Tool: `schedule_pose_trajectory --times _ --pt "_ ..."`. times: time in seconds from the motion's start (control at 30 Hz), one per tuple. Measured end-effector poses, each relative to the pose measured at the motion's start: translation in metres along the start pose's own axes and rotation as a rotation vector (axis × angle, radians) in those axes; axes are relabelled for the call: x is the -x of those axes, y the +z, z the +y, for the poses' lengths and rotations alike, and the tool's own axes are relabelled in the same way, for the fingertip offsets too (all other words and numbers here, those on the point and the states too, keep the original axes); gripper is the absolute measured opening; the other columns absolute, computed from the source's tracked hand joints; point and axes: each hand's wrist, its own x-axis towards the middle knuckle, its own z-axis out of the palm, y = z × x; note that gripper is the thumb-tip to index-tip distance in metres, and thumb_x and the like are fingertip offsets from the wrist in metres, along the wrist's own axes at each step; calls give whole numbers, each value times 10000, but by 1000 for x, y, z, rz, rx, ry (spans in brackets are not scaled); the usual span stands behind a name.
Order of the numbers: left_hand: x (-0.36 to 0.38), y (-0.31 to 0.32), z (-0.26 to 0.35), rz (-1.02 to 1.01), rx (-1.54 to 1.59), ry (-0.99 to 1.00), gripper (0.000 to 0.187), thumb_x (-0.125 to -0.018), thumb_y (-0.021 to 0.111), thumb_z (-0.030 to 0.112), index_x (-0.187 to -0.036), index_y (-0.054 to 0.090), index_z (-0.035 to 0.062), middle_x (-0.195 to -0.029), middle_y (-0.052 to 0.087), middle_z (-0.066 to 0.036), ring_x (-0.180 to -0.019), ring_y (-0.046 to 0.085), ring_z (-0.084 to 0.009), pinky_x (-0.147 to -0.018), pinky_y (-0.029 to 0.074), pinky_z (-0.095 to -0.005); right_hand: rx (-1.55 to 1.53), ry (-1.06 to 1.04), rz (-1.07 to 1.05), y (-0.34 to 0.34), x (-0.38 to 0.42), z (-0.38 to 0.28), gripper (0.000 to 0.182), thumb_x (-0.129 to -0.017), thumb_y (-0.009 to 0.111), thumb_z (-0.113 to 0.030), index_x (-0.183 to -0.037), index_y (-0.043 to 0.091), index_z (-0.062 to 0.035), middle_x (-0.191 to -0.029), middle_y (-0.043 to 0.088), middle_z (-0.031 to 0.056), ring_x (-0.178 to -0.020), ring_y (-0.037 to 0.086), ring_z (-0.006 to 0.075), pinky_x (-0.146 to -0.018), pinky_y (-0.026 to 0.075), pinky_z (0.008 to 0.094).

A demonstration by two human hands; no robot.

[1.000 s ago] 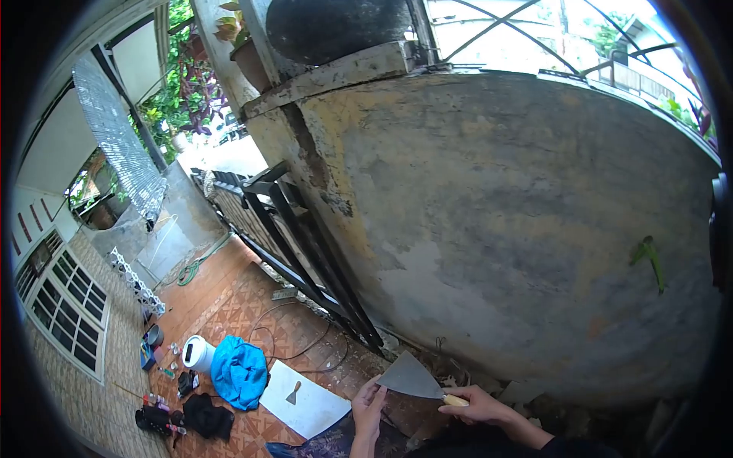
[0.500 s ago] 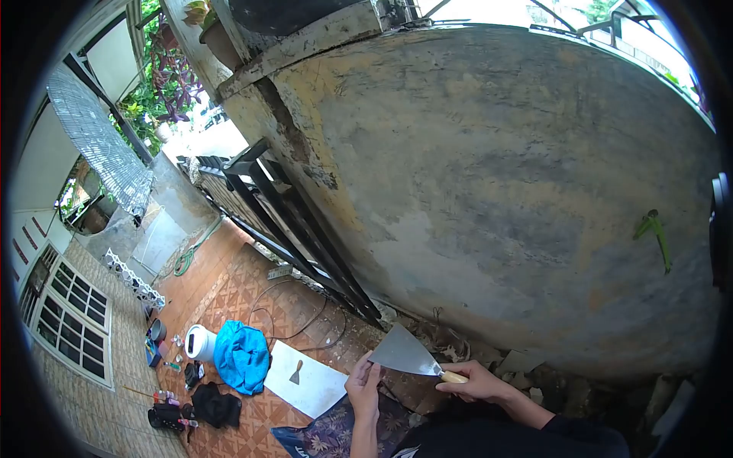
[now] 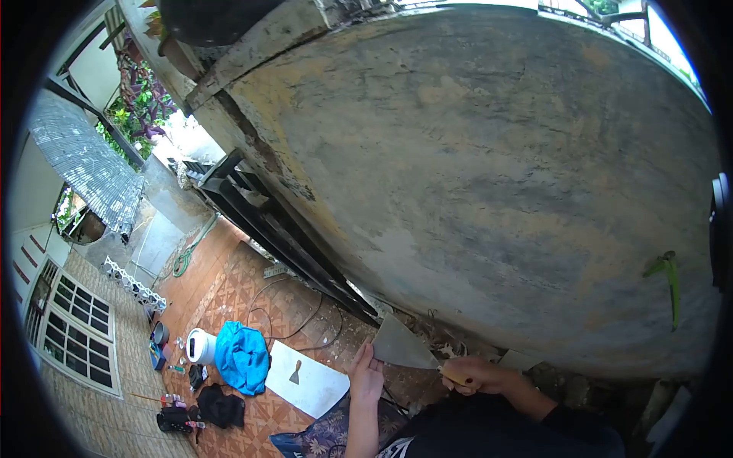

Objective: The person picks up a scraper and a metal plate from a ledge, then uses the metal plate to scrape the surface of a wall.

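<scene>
Right hand [image 3: 475,377] closed around a wide scraper's [image 3: 405,345] handle; left hand [image 3: 367,377] partly open at its blade corner, fingertip contact unclear. Dark clothing obscures the lap.

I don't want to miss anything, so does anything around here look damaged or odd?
Yes: the wall has patchy, worn plaster, with a dark, broken strip near one end. Rubble lies along its foot, and, oddly, a lone green sprig shows against it.

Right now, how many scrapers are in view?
2: the large scraper, handle in the right hand, blade corner at the left hand; the small scraper on the white board.
</scene>
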Motion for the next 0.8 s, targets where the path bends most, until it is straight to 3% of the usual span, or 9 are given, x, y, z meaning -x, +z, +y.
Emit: schedule_pose_trajectory --times 0.07,0.2,0.27,0.3,0.37,0.47,0.53,0.73,0.8 --pt "-8 16 1 -36 -4 -19 371 -851 543 115 -1184 447 -18 -1136 538 -96 -1038 513 -173 -916 373 -286 -588 148 -342 -22 -8 7 343 -942 331 -296 -816 483 -16 -630 447 7 -418 343 18 -356 283 157" --pt "-28 37 2 -91 -121 18 386 -868 518 135 -1218 429 -1 -1188 510 -80 -1061 500 -167 -899 378 -273 -713 122 -559 -43 -21 9 370 -945 305 -308 -994 519 -10 -642 456 8 -410 343 22 -326 261 152" --pt "-36 47 2 -37 -245 119 390 -872 509 139 -1226 423 -1 -1206 496 -83 -1078 490 -166 -898 380 -271 -341 96 47 -37 -14 -24 368 -942 321 -261 -1216 451 -52 -647 469 14 -405 355 35 -333 292 166" --pt "-39 52 2 -2 -364 225 395 -876 500 142 -1235 417 -1 -1224 483 -86 -1094 480 -165 -897 381 -268 -350 109 42 -44 -18 -26 368 -942 321 -261 -1216 451 -52 -647 469 14 -405 355 35 -333 292 166" --pt "-37 72 4 -11 -447 222 411 -869 488 132 -1243 397 -9 -1236 460 -103 -1128 453 -190 -931 369 -291 82 -6 266 -60 -29 -25 417 -933 342 -227 -1336 310 -120 -657 485 23 -407 371 50 -348 332 188" --pt "-41 83 -9 -67 -551 251 414 -857 480 118 -1239 402 -20 -1241 449 -118 -1137 446 -200 -945 369 -299 208 -61 270 -81 -40 -34 420 -925 353 -200 -1331 313 -101 -667 496 26 -411 383 56 -362 358 213" --pt "-46 93 -20 -217 -756 263 397 -875 491 129 -1235 417 -21 -1256 446 -137 -1146 449 -212 -940 362 -302 205 -65 276 -88 -50 -41 421 -923 354 -197 -1332 313 -103 -666 491 23 -412 382 56 -363 354 214" --pt "-62 123 -58 -312 -717 275 453 -863 512 89 -1269 357 -38 -1295 390 -174 -1183 403 -241 -974 330 -307 88 -40 325 -98 -61 -45 408 -913 359 -159 -1318 349 -111 -621 433 0 -419 364 57 -359 324 206" --pt "-62 132 -64 -342 -671 234 484 -864 515 98 -1287 323 -39 -1317 360 -175 -1196 386 -246 -978 327 -315 125 -186 359 -101 -77 -40 383 -898 377 -135 -1278 418 -100 -603 433 -9 -429 350 51 -387 330 205"
